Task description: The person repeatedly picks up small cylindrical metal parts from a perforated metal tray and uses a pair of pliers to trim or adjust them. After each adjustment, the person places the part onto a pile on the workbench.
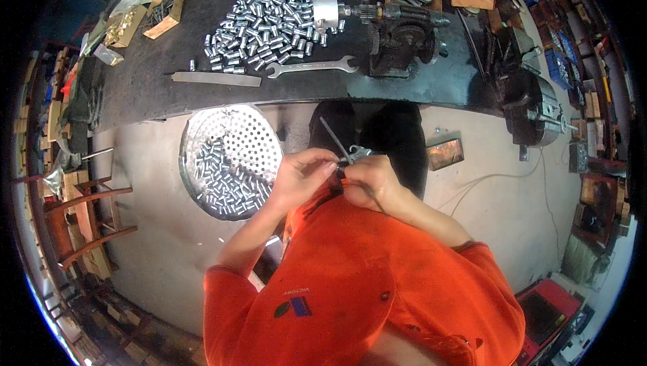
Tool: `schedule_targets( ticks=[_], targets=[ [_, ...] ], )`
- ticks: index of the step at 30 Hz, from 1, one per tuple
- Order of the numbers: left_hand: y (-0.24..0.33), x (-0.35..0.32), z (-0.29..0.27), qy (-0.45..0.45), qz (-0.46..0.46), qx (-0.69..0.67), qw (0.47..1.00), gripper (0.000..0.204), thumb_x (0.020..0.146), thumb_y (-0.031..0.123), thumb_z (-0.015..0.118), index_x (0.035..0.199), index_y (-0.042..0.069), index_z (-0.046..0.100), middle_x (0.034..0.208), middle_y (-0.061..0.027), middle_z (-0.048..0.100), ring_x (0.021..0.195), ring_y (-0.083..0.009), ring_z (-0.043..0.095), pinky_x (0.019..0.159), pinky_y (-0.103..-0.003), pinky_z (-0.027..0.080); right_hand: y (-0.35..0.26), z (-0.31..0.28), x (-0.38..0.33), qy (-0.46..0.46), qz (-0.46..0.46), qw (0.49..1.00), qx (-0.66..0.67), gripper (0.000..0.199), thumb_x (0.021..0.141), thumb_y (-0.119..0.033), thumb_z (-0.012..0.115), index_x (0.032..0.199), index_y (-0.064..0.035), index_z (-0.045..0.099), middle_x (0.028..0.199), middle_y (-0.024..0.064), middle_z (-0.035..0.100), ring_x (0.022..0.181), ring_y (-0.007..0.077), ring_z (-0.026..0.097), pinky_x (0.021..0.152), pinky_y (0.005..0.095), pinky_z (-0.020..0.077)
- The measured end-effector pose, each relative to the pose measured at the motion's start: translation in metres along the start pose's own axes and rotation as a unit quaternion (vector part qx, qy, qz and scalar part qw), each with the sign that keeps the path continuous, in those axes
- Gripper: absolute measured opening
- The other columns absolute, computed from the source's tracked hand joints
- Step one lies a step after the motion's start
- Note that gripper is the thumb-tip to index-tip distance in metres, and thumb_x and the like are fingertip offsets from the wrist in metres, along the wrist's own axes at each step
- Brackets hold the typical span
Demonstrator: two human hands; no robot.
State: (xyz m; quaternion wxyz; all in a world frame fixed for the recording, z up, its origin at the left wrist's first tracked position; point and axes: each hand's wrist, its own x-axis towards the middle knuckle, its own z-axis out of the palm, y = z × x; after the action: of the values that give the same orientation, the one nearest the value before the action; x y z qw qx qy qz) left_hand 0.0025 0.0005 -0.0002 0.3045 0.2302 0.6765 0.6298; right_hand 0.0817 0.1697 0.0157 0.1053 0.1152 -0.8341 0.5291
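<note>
Close to my body, above my lap, both hands meet. My right hand (372,176) is closed in a fist around a slim grey metal rod (335,138), whose free end points up and left toward the bench. My left hand (304,176) is closed in a pinch against the right, and its fingertips hide most of what they grip. A shiny metal piece (359,152) shows just beyond the right fist; its kind is unclear. Left of my left hand, a round perforated metal basket (253,138) holds many small silver cylindrical sleeves (226,180).
On the dark workbench (303,89) lie a heap of silver sleeves (269,29), an open-ended wrench (311,67) and a flat metal bar (216,79). A geared machine (404,32) stands behind, and a vise (532,106) at right. A wooden stool (87,214) stands left.
</note>
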Motion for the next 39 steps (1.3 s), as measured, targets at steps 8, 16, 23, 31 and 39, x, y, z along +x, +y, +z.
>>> schedule_targets(
  ticks=[8, 16, 23, 31, 39],
  targets=[
    [-0.005, 0.008, -0.004, -0.015, 0.032, -0.02, 0.999, 0.014, 0.084, -0.001, 0.06, 0.098, -0.002, 0.059, 0.091, -0.0044, 0.061, 0.081, -0.0101, 0.058, 0.07, -0.023, 0.048, 0.008, 0.0, -0.002, -0.007, 0.142, 0.98, 0.141, 0.019, 0.066, -0.001, 0.053, 0.055, -0.003, 0.038, 0.049, 0.0037, 0.032, 0.047, 0.0061, 0.032, 0.042, 0.0266, 0.027],
    [-0.011, 0.012, -0.001, -0.016, -0.045, -0.13, 0.99, 0.014, 0.085, 0.003, 0.06, 0.098, -0.003, 0.057, 0.079, -0.0058, 0.061, 0.069, -0.0109, 0.059, 0.063, -0.023, 0.049, 0.012, 0.007, -0.008, 0.024, 0.132, 0.981, 0.143, 0.02, 0.064, 0.002, 0.052, 0.054, -0.0028, 0.036, 0.048, 0.0044, 0.033, 0.045, 0.0093, 0.034, 0.042, 0.0283, 0.0269],
    [-0.021, 0.024, -0.032, 0.158, 0.126, 0.313, 0.928, 0.014, 0.069, 0.003, 0.067, 0.083, 0.005, 0.063, 0.071, -0.0058, 0.061, 0.06, -0.0148, 0.06, 0.054, -0.028, 0.047, -0.006, -0.012, -0.018, 0.026, 0.067, 0.991, 0.114, 0.023, 0.059, 0.001, 0.053, 0.053, -0.0035, 0.032, 0.047, 0.0054, 0.031, 0.041, 0.0156, 0.032, 0.041, 0.0306, 0.0232],
    [-0.029, 0.022, -0.035, 0.163, 0.178, 0.398, 0.885, 0.019, 0.059, 0.003, 0.067, 0.077, 0.008, 0.062, 0.068, -0.0058, 0.055, 0.057, -0.0239, 0.057, 0.051, -0.033, 0.046, -0.026, -0.019, -0.008, -0.066, 0.031, 0.99, 0.119, 0.021, 0.059, -0.001, 0.052, 0.054, -0.0034, 0.032, 0.05, 0.0075, 0.031, 0.043, 0.0223, 0.036, 0.043, 0.0329, 0.0258],
    [-0.023, 0.02, -0.02, 0.072, 0.236, 0.403, 0.881, 0.03, 0.054, 0.006, 0.07, 0.083, 0.009, 0.061, 0.069, -0.0066, 0.053, 0.063, -0.0273, 0.056, 0.056, -0.038, 0.046, 0.0, 0.01, 0.012, -0.083, 0.093, 0.984, 0.13, 0.02, 0.068, -0.005, 0.054, 0.057, -0.002, 0.037, 0.05, 0.0112, 0.032, 0.043, 0.0226, 0.035, 0.043, 0.0332, 0.0289]
  ],
)
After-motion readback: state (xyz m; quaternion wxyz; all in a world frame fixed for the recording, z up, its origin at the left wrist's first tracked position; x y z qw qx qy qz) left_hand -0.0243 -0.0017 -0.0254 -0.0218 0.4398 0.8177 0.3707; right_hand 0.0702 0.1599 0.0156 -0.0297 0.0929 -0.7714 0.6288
